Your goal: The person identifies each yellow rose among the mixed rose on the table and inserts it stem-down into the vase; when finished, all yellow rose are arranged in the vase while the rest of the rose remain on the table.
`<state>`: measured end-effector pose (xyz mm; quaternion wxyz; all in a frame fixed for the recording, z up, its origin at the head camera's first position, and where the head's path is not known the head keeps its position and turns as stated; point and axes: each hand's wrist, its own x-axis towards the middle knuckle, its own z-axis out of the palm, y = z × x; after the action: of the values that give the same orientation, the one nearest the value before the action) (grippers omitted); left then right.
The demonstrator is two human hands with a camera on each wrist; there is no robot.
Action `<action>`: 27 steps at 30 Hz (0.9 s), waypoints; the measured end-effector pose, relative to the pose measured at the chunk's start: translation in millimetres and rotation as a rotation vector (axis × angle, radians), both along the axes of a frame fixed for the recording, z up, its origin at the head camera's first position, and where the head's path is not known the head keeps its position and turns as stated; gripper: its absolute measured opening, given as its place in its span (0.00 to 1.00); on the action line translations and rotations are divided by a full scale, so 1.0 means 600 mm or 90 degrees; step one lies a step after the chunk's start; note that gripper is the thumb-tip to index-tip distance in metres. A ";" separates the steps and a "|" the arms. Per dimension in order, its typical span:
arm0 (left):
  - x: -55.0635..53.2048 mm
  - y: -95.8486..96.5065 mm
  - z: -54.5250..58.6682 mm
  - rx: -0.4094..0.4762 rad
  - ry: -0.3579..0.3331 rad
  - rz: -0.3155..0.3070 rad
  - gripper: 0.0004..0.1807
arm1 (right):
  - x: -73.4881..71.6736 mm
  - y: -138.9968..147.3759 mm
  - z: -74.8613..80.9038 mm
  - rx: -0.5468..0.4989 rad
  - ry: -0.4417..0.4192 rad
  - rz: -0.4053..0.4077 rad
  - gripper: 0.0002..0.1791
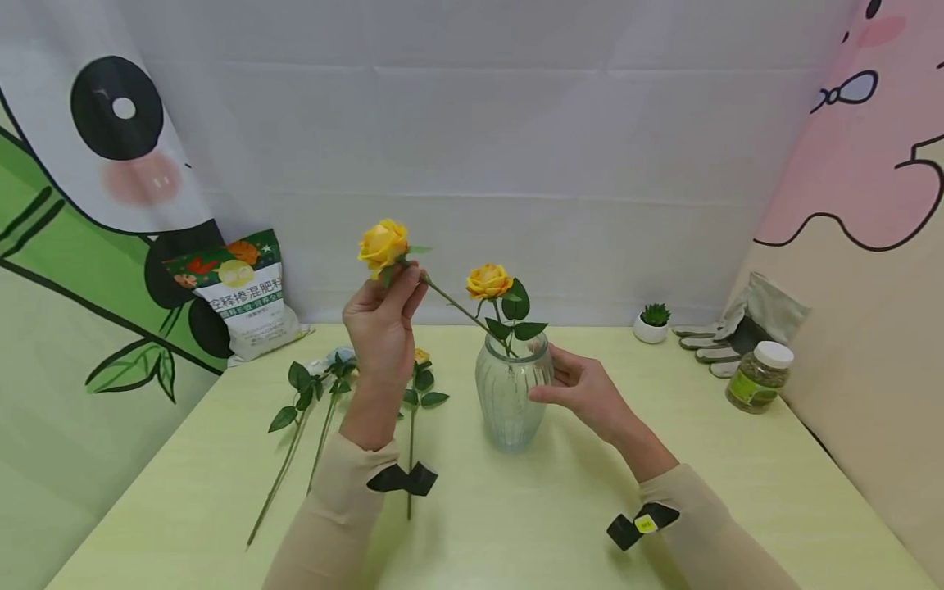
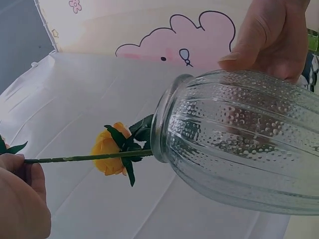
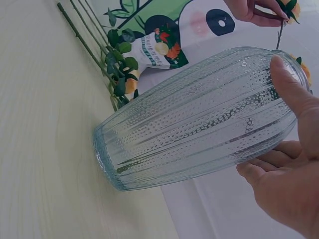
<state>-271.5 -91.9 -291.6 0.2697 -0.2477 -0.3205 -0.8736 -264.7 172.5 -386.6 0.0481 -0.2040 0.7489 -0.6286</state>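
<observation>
My left hand (image 1: 381, 332) pinches the stem of a yellow artificial rose (image 1: 383, 244) just under its bloom. The stem slants down to the right, its lower part at the mouth of a clear ribbed glass vase (image 1: 514, 401). Another yellow rose (image 1: 489, 281) with green leaves stands in that vase. My right hand (image 1: 593, 397) holds the vase's right side near the top, thumb on the front and fingers behind, as the right wrist view shows. The vase stands upright on the table. In the left wrist view the held stem (image 2: 75, 158) passes the second bloom.
Several more flowers (image 1: 411, 426) lie on the table (image 1: 472, 524) to the left, partly behind my left arm. A fertilizer bag (image 1: 251, 303) leans at the back left. Back right are a small potted succulent (image 1: 652, 326), gloves (image 1: 752, 315) and a white-lidded jar (image 1: 758, 381).
</observation>
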 end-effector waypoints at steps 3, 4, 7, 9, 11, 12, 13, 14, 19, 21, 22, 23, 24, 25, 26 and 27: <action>-0.005 0.006 -0.005 -0.018 -0.009 0.016 0.14 | 0.000 0.001 0.000 0.000 0.004 0.001 0.47; -0.006 0.008 -0.006 -0.022 -0.013 0.020 0.14 | 0.000 0.001 0.000 -0.001 0.005 0.002 0.47; -0.011 0.013 -0.011 -0.040 -0.026 0.035 0.14 | 0.000 0.001 0.000 -0.003 0.008 0.005 0.47; -0.015 0.016 -0.015 -0.044 -0.040 0.036 0.13 | 0.001 0.000 0.001 -0.003 0.009 0.006 0.47; -0.019 0.019 -0.018 -0.046 -0.055 0.036 0.12 | 0.000 0.001 0.001 -0.002 0.013 0.007 0.47; -0.020 0.020 -0.020 -0.045 -0.063 0.035 0.12 | 0.000 0.001 0.000 -0.002 0.015 0.008 0.47; -0.022 0.021 -0.022 -0.044 -0.071 0.034 0.12 | 0.000 0.001 0.000 -0.003 0.015 0.007 0.46; -0.024 0.022 -0.023 -0.040 -0.078 0.032 0.11 | 0.000 0.001 -0.001 -0.003 0.016 0.008 0.46; -0.030 0.027 -0.029 -0.021 -0.107 0.013 0.11 | 0.001 0.000 0.001 -0.006 0.017 0.010 0.46; -0.032 0.029 -0.030 -0.021 -0.113 0.005 0.11 | 0.001 0.000 0.003 -0.007 0.021 0.012 0.47; -0.032 0.031 -0.031 -0.023 -0.115 0.000 0.11 | 0.001 0.000 0.003 -0.007 0.023 0.012 0.47; -0.033 0.032 -0.033 -0.027 -0.118 -0.005 0.12 | 0.001 0.000 0.004 -0.006 0.024 0.012 0.47; -0.034 0.034 -0.034 -0.031 -0.121 -0.011 0.12 | 0.001 0.000 0.004 -0.007 0.026 0.012 0.47; -0.035 0.036 -0.036 -0.035 -0.125 -0.018 0.12 | 0.001 0.000 0.004 -0.009 0.026 0.014 0.47; -0.036 0.037 -0.037 -0.036 -0.128 -0.024 0.12 | 0.000 0.000 0.004 -0.010 0.026 0.015 0.47; -0.037 0.039 -0.039 -0.038 -0.133 -0.031 0.12 | 0.000 0.000 0.004 -0.009 0.025 0.014 0.47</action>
<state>-293.7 -68.7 -315.2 0.2058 -0.1714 -0.3668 -0.8909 -264.5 172.7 -384.3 0.0391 -0.2249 0.7427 -0.6295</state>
